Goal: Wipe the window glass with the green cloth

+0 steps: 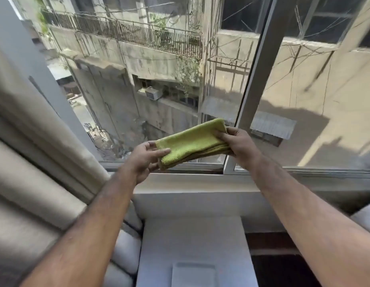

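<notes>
**Folded cloth held at the sill, glass untouched**

While both arms reach forward over the sill, the green cloth [192,141] hangs in the air between two hands, folded into a thick, long pad, tilted with its right end higher.

- Left hand [142,160]: thumb on top of the cloth's lower left end, fingers beneath; a loose pinch at the corner.
- Right hand [240,146]: closed firmly around the upper right end, fingers wrapped over the folded layers.
- Window glass [138,90]: large left pane behind the cloth; whether the cloth touches it cannot be told.
- Frame upright [256,79]: grey bar dividing the left pane from the right one; the right hand sits just in front of its foot.
- Sill [196,181]: white ledge directly under both hands, bare along its length.
- Curtain [34,141]: beige folds bounding the left side, near the left forearm.
- Open room: clear pane above the cloth up to the top of view; the curtain and the upright close the sides.
</notes>
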Demonstrator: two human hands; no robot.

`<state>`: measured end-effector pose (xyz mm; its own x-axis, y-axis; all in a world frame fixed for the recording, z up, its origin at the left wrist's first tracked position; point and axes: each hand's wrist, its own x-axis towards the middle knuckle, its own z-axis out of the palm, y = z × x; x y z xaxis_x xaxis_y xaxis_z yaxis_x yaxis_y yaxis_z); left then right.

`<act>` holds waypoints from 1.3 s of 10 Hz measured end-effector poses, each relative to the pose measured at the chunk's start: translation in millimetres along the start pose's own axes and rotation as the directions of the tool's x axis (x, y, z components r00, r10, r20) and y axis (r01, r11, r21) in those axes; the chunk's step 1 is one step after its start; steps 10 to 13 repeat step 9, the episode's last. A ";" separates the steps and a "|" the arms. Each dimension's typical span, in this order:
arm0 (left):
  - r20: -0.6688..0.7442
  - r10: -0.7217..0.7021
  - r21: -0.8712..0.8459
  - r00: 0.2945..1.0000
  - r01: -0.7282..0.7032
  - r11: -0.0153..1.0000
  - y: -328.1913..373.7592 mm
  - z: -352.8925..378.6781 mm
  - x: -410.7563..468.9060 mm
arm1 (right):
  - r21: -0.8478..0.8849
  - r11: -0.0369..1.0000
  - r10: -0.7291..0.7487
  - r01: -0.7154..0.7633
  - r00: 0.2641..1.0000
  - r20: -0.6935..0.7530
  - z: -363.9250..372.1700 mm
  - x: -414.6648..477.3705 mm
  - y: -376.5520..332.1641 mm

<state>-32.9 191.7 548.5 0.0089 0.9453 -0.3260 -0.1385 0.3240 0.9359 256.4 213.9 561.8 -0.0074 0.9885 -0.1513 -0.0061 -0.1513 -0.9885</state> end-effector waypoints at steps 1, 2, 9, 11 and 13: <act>-0.073 -0.151 0.006 0.986 0.152 0.988 -89.4 -12.1 11.3 | -0.024 0.985 0.169 -0.169 0.986 -0.002 -2.4 -10.4 102.9; -0.125 -0.249 0.091 0.960 0.261 0.961 -177.9 -23.8 19.2 | -0.106 0.936 0.336 -0.336 0.942 -0.019 -7.9 -30.6 204.1; -0.321 -0.413 0.832 0.852 0.463 0.307 -605.1 -33.3 18.9 | -0.712 0.372 0.576 -0.596 0.749 -0.326 -9.8 -134.5 621.4; -0.321 -0.413 0.832 0.852 0.463 0.307 -605.1 -33.3 18.9 | -0.712 0.372 0.576 -0.596 0.749 -0.326 -9.8 -134.5 621.4; -0.321 -0.413 0.832 0.852 0.463 0.307 -605.1 -33.3 18.9 | -0.712 0.372 0.576 -0.596 0.749 -0.326 -9.8 -134.5 621.4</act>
